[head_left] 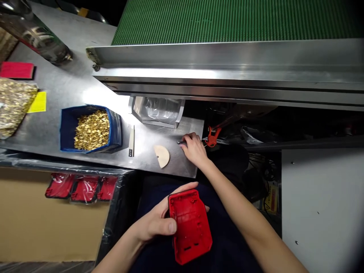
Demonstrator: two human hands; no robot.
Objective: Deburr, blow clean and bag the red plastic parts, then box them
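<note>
My left hand (159, 220) is closed around a red plastic housing (190, 227), held over my lap with its hollow, ribbed inside facing up. The thumb lies along its left edge and the fingers pass underneath. Out on the metal table, near its right edge, my right hand (195, 148) is closed on a small dark tool (181, 143). Only its tip shows, so its kind is unclear. Just right of that hand is an orange clamp (212, 136). A pale half-disc (162, 156) and a white-handled cutter (131, 142) lie to its left.
A blue bin (115, 131) holds small brass-coloured parts (92, 131). Behind the table runs a green conveyor belt (227, 21) with a metal rail (227, 68). A grey bin (156, 123) sits below it. Bagged red housings (85, 188) lie in a lined box (57, 227) at left.
</note>
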